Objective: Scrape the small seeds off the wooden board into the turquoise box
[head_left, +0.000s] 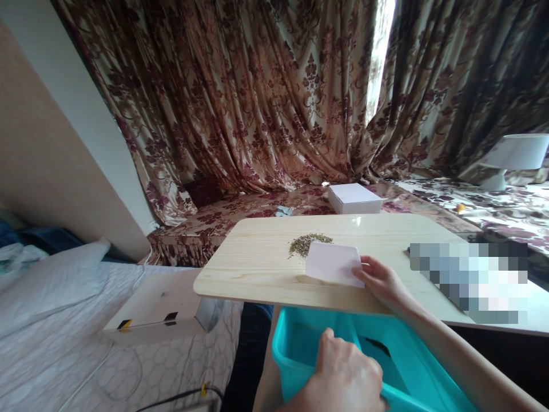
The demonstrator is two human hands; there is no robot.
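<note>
My right hand (380,280) pinches the right edge of a white card (332,263), tilted on a pale wooden tabletop (244,257). Just behind the card lies a loose pile of small greenish-brown bits (305,242), like dried herbs or seeds; the card hides part of it. Below the table's near edge is a turquoise plastic bin (295,366) with a divider. A dark elongated thing (377,346) shows in its right compartment. My left hand (347,372) is closed at the bin's near rim; its fingertips are hidden.
A blurred-out object (467,280) lies on the table's right side. Behind the table sits a white box (355,197). To the left, a bed holds a flat white box (158,300), a pillow (55,280) and cables. A lamp (510,154) stands far right.
</note>
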